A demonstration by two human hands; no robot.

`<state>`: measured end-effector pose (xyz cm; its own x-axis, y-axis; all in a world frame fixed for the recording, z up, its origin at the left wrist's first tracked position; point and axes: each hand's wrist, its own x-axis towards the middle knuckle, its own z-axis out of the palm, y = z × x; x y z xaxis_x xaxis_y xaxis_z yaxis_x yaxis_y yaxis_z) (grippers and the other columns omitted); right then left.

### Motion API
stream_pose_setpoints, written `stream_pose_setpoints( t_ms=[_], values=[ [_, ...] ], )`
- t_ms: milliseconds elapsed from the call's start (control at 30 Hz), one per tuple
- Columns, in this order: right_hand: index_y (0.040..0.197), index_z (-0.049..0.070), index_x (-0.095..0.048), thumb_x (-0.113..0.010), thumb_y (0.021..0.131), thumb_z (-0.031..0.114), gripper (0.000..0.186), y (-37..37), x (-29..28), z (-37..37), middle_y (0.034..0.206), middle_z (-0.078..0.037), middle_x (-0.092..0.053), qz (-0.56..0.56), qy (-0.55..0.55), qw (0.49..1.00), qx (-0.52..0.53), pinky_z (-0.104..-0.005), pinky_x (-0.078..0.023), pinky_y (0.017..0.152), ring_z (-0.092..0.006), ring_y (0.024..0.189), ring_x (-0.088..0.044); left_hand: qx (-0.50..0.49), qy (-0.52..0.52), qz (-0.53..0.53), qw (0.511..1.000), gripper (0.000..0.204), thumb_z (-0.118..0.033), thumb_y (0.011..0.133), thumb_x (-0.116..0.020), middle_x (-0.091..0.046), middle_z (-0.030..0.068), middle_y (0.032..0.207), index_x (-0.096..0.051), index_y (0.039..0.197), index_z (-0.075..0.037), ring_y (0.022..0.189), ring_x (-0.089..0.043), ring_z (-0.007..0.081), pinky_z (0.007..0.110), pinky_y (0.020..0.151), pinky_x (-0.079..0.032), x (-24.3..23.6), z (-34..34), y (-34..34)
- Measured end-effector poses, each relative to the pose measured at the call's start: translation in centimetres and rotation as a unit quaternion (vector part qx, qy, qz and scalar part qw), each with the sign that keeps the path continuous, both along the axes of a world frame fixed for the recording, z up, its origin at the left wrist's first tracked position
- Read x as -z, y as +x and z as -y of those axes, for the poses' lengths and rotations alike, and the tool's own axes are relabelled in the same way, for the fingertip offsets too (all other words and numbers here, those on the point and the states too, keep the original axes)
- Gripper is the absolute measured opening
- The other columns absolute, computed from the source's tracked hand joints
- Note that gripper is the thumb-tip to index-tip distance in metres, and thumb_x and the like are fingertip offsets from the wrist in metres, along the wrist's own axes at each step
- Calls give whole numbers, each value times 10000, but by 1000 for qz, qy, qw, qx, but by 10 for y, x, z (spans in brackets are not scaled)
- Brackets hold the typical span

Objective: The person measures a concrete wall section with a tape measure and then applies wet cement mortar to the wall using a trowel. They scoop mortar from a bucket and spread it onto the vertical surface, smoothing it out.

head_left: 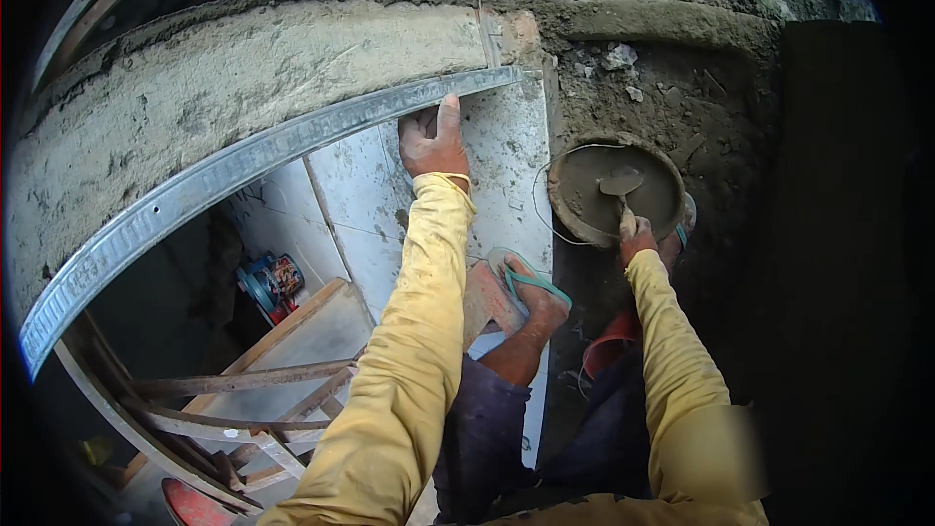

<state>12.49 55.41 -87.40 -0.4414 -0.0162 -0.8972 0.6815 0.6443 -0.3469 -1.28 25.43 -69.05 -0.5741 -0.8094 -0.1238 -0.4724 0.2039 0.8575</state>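
My left hand is closed at the lower edge of a long grey metal channel, its thumb up against the metal. The channel lies along the front edge of a rough plastered ledge. Farther right, my right hand is wrapped round the handle of a trowel. The trowel's blade rests in wet grey mortar inside a round bucket with a thin wire handle. That bucket stands on dark soil.
White tiles lie below the ledge. My sandalled foot is by a reddish block. At lower left are wooden framing and a colourful container. A red bucket sits near my legs; rubble lies beyond.
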Motion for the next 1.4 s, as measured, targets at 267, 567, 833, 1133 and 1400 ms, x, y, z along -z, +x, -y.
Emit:
stream_pose_setpoints(
  t_ms=[267,567,833,1133,1400],
  values=[
    [1239,26,-503,-555,957,345,430,-7,-1,-5,1073,-237,-647,43,-14,999,30,-426,-479,868,-383,999,-632,21,-120,93,988,432,-342,824,-730,-685,151,961,-637,1041,20,838,-650,267,340,749,-501,-2,4,-2],
    [1321,57,-420,-667,872,291,564,-22,-35,-1,1211,-266,-586,-27,25,998,-54,-441,-458,962,-402,1144,-574,6,-143,101,985,444,-363,825,-713,-690,194,969,-658,1021,31,886,-656,332,387,833,-494,3,4,-1],
    [1367,87,-346,-645,869,217,595,-55,-71,14,1239,-294,-543,65,59,987,-135,-489,-445,984,-460,1163,-537,-6,-150,101,983,466,-377,832,-708,-685,202,1016,-663,1033,42,931,-648,341,398,858,-485,3,-5,-8],
    [1375,70,-338,-634,872,204,600,-45,-75,15,1262,-307,-522,74,42,989,-123,-498,-445,980,-470,1151,-537,6,-202,134,970,477,-401,846,-690,-677,223,1053,-678,1044,33,981,-631,384,415,891,-471,4,1,-5],
    [1415,92,-331,-653,856,224,658,-35,-62,5,1294,-278,-513,45,25,992,-117,-473,-412,1023,-440,1196,-510,-8,-150,125,981,459,-398,827,-715,-683,215,1025,-687,998,26,944,-643,373,415,864,-482,4,-1,-7]
  ],
)
